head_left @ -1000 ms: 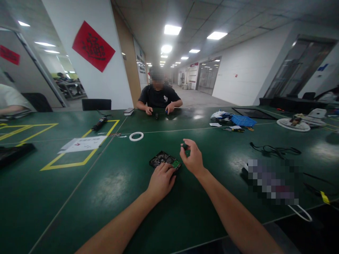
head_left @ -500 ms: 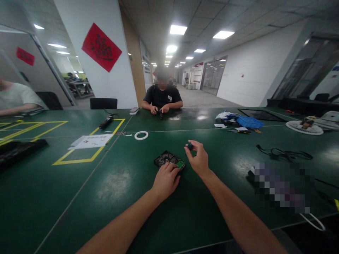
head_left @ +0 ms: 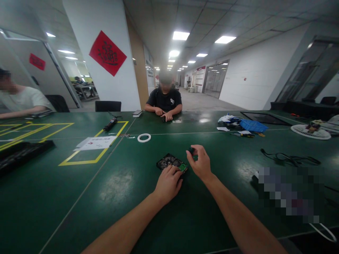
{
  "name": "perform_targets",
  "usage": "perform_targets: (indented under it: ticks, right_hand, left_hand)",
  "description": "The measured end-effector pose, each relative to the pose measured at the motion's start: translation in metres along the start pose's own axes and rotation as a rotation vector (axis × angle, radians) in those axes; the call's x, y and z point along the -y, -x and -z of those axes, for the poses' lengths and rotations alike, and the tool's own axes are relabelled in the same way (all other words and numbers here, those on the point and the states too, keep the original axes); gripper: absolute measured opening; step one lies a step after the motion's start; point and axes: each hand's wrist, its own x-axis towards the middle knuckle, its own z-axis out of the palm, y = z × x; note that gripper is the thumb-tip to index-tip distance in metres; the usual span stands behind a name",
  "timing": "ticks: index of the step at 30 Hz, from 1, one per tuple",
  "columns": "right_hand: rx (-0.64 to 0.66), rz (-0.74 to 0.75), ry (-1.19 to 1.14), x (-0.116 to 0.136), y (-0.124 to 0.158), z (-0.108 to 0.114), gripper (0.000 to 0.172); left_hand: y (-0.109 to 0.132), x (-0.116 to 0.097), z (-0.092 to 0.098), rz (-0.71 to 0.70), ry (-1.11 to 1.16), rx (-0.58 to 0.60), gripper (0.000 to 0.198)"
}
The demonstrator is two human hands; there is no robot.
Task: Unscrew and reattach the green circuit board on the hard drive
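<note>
A black hard drive (head_left: 165, 161) with a green circuit board at its right end lies flat on the green table (head_left: 169, 225). My left hand (head_left: 168, 184) grips its near side, the fingers bent over the top and covering part of it. Just to the right and a little above the tabletop, my right hand (head_left: 201, 164) pinches a small dark piece (head_left: 190, 150) between thumb and fingers. That piece is too small and too dark for its kind to be told.
Beyond the drive lies a white ring (head_left: 144, 138). A paper sheet (head_left: 95, 142) rests inside yellow tape at left. Rightward are a blue tray (head_left: 253, 125), a black cable (head_left: 291, 160) and a blurred-out object (head_left: 288, 197). A person (head_left: 164, 100) sits opposite, hands on a dark object.
The whole view has shifted slightly right and down. My left hand stays on the hard drive, and my right hand still pinches the small piece. The person opposite has lowered their hands.
</note>
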Motion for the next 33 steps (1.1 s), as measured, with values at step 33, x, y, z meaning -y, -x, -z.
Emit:
perform_targets:
  ticks: [33]
  right_hand:
    - [-0.031, 0.064, -0.026, 0.0016, -0.0010, -0.0016, 0.030]
  left_hand:
    - [0.0000, 0.0001, 0.0015, 0.005, 0.002, -0.005, 0.028]
